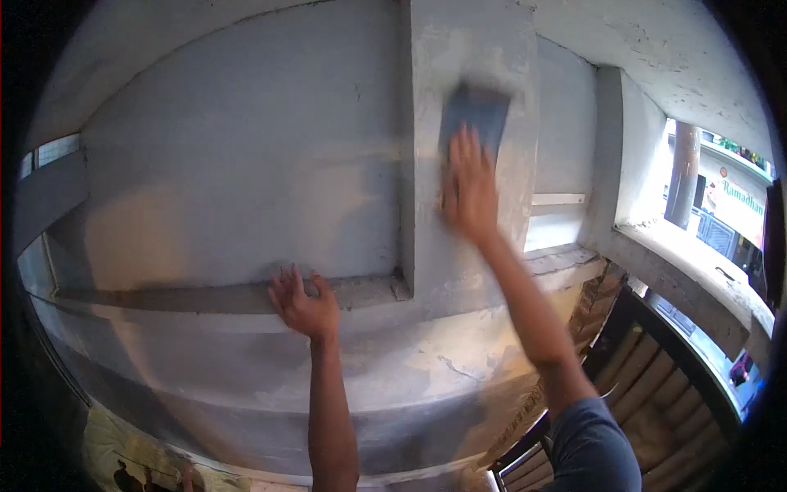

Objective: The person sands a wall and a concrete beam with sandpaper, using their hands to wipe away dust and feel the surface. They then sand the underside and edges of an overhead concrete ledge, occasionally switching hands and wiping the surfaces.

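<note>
My right hand (473, 184) presses a dark blue-grey sheet of sandpaper (478, 111) flat against the raised grey pillar (471, 275). Both the hand and the sheet are blurred by motion. The fingers cover the lower part of the sheet, and its upper end sticks out above them. Lower and to the left, my left hand (305, 302) has its fingers spread at the narrow ledge (205, 297) under the recessed wall panel (246, 148). Nothing shows in that hand.
A slatted dark wooden piece (656, 369) stands at the lower right, beside exposed brickwork (592, 307). Above it, a window opening with a sill (689, 258) looks out on a pipe (683, 176) and a banner (738, 197). Overhead, the ceiling (656, 37) slopes into view.
</note>
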Tool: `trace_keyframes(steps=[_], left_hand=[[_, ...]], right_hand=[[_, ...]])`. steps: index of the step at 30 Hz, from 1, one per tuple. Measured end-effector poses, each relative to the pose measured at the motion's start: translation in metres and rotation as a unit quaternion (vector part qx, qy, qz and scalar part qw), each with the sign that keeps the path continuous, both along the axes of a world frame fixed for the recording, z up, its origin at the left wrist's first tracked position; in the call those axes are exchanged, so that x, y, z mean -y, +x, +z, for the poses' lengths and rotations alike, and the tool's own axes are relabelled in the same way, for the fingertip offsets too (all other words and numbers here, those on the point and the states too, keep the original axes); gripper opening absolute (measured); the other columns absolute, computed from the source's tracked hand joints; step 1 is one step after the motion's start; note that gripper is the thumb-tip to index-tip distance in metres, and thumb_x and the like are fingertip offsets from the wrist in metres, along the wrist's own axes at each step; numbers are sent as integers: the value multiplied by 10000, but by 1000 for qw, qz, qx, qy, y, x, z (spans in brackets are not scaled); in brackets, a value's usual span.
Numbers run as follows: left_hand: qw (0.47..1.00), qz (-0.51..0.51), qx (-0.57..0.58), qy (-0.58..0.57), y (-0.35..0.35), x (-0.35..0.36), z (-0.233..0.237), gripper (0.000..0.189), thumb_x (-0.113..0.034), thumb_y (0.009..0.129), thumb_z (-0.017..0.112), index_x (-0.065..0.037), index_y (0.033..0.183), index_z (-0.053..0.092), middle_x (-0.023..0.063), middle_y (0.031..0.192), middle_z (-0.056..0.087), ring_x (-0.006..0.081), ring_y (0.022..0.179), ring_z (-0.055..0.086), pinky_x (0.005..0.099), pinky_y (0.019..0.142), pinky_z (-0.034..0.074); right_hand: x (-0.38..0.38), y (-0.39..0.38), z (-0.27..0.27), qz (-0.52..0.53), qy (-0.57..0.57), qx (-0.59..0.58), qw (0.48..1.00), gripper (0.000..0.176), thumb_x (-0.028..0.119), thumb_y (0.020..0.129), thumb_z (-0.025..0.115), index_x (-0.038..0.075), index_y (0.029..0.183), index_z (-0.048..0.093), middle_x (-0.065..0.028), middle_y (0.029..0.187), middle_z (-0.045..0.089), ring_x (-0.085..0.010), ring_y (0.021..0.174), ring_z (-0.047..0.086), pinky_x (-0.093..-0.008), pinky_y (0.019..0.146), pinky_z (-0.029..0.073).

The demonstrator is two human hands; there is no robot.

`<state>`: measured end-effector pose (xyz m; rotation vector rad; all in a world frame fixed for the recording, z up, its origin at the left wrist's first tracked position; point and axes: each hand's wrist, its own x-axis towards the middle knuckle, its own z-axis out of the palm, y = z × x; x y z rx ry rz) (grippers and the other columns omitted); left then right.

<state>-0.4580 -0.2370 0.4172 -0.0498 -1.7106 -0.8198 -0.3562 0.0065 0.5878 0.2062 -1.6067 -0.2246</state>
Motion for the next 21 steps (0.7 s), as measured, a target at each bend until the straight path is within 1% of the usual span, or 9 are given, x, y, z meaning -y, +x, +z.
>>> trace_keyframes(steps=[4,5,7,9,11,13,16,20,21], left_hand=[[1000,-1,15,3,4,3,-1,382,-214,867,594,-24,1196,637,209,1289,573,355,1302,452,478,1134,271],[1000,3,14,10,3,1,2,383,-215,869,594,-25,1198,637,210,1291,571,352,1303,452,480,1134,271],[1000,-1,6,9,-1,1,-1,379,-218,869,597,-24,1192,640,205,1293,572,351,1304,451,480,1132,273],[1000,7,0,14,-2,-2,0,376,-220,869,600,-23,1186,644,200,1294,573,350,1305,450,481,1130,275],[1000,14,-10,14,-2,-1,0,369,-226,870,602,-29,1177,650,186,1280,588,354,1298,457,483,1123,282],[1000,20,-17,15,-1,-1,1,362,-225,872,601,-25,1169,652,183,1266,598,354,1290,467,481,1120,286],[1000,6,-22,16,-7,-1,-5,364,-235,878,607,-29,1175,650,169,1265,603,339,1280,479,465,1122,291],[1000,-3,-27,12,1,-4,-2,332,-195,882,588,-13,1151,657,179,1227,624,345,1249,513,459,1110,306],[1000,-7,-22,15,3,-5,-5,332,-195,882,588,-13,1151,657,179,1227,624,345,1249,513,459,1110,306]], right_hand=[[-1,43,-200,17,-85,119,989,433,100,792,603,40,1220,579,-249,1320,499,-436,1228,459,-539,1044,336],[-11,49,-205,15,-258,385,886,372,103,795,601,34,1161,604,-263,1232,552,-446,1173,493,-541,988,381],[-26,31,-162,53,-57,116,990,373,106,815,575,-28,1163,577,-281,1015,607,-472,906,558,-540,813,433],[-28,11,-69,-4,6,-16,1000,287,142,851,560,-43,1068,596,-285,981,604,-455,913,564,-538,897,427],[-14,21,32,21,-128,144,981,350,151,900,502,-57,1171,575,-292,1060,601,-456,1036,541,-495,1045,353],[-13,2,76,15,6,-69,997,477,97,861,514,-55,1312,491,-271,1340,495,-377,1292,440,-483,1106,287],[3,-5,-11,20,-28,-29,999,565,102,839,533,-33,1380,438,-251,1434,411,-365,1390,318,-492,1147,209],[21,13,-196,79,-71,167,980,480,123,813,586,-15,1271,549,-241,1471,355,-400,1372,322,-539,1124,228],[23,16,-190,74,-69,172,980,480,123,813,586,-15,1271,549,-241,1471,355,-400,1372,322,-539,1124,228]])
